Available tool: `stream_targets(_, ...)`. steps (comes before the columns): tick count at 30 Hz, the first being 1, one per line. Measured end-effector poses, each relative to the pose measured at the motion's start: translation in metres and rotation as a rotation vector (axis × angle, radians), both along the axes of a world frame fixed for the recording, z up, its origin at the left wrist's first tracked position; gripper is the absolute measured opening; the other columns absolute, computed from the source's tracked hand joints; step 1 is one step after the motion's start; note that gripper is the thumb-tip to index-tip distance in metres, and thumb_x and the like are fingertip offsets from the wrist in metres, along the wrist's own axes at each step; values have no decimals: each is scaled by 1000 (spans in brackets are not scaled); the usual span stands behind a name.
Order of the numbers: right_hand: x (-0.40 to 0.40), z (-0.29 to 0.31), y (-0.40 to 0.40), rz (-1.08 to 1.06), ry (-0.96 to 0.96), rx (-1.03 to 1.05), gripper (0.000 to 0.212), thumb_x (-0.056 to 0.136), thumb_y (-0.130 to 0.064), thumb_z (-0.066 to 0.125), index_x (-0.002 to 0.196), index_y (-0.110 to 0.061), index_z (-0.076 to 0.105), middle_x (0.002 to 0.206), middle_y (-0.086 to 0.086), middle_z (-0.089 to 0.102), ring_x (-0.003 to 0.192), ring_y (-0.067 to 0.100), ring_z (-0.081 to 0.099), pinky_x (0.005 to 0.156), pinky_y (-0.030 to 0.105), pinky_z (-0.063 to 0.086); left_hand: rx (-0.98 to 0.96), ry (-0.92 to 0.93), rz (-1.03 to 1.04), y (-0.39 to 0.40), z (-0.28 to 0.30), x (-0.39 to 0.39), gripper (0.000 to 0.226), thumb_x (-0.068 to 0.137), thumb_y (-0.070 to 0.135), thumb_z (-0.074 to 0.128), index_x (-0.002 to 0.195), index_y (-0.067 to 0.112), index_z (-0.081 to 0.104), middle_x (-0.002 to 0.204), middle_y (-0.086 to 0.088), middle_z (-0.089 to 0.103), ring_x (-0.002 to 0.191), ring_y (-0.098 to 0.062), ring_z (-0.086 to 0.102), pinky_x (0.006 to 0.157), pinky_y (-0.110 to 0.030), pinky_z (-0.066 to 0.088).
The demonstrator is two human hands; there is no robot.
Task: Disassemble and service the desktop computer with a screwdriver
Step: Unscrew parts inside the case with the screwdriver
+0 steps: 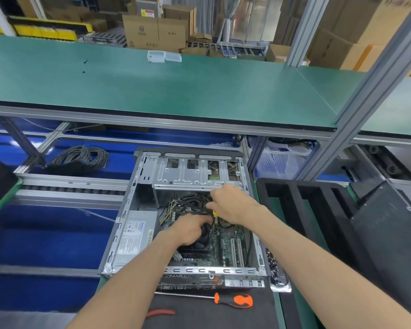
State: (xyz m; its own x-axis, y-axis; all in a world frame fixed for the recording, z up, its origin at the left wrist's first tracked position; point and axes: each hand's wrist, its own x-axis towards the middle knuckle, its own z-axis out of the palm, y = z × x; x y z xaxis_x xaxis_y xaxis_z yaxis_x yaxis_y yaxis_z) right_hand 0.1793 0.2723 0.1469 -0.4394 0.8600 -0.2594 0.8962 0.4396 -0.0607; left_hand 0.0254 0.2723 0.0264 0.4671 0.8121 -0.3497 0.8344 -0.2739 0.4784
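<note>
Both hands (192, 227) in open PC case (128, 210); PSU label (131, 236) text unreadable

Both bare forearms reach in from the bottom edge and angle toward each other, so the hands end up just beside one another. Left hand (190, 227) is knuckles-up with the fingers curled down out of sight, can't tell round what. Right hand (233, 203) sits a bit higher and further forward, wrist bent, fingertips pinched together pointing left.
</note>
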Motion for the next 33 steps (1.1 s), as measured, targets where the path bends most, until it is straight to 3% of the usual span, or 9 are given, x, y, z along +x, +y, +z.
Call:
stream_targets(3,1,1,-1,55,17,-40,20,101,-20,54,87,-8,62,80,3,54,92,31,58,75,41,50,1,14,-13,1,1,1,59,85,-2,37,133,29,54,68,10,50,76,-25,51,64,-32,34)
stream_targets(7,-8,-5,-9,224,81,-92,20,84,2,59,97,-12,64,101,5,55,87,23,51,70,37,43,-9,26,17,-2,0,1,33,89,-2,37,114,11,52,100,-18,64,90,-35,55,72,-40,39)
stream_targets(11,-11,-8,-8,83,107,16,27,96,-31,58,112,-11,52,88,9,53,82,31,56,65,39,47,-4,49,6,-1,2,1,31,90,-2,37,110,12,57,113,-18,66,101,-38,59,71,-36,36)
stream_targets(14,-9,-5,-2,-14,30,23,24,101,-27,53,86,-9,50,75,7,46,75,31,49,57,35,35,6,44,-6,-1,1,1,57,85,-3,37,132,25,55,104,-14,66,93,-35,58,67,-33,32)
stream_targets(19,-11,-6,-7,211,62,-86,16,82,4,59,88,-10,65,92,1,52,82,21,49,67,36,45,10,85,-17,-2,3,1,27,90,-2,37,107,14,49,102,-18,62,93,-36,56,69,-36,34)
stream_targets(24,5,-4,1,-4,146,-23,24,94,-32,61,105,-10,61,85,7,57,83,30,57,67,38,49,-6,28,-30,-1,6,0,56,88,-2,37,134,26,54,104,-13,67,90,-32,56,68,-33,31)
stream_targets(27,2,-6,-1,-33,67,-30,24,100,-25,55,82,-9,58,71,7,49,78,33,53,69,41,51,-29,-2,-2,-2,7,1,47,90,1,36,121,27,59,88,-4,57,93,-33,59,68,-32,33)
stream_targets(30,-11,-7,-11,141,97,-48,8,85,-7,64,78,-7,61,85,7,59,78,26,54,64,37,45,-69,24,26,-3,8,4,15,93,19,40,80,23,46,79,-3,54,87,-34,57,65,-36,34)
stream_targets(33,-10,-6,-12,227,122,-59,10,77,1,67,83,-8,65,94,6,60,85,24,56,67,35,42,-180,-2,5,-5,11,3,49,74,60,56,105,23,56,103,-3,64,96,-28,58,81,-38,47)
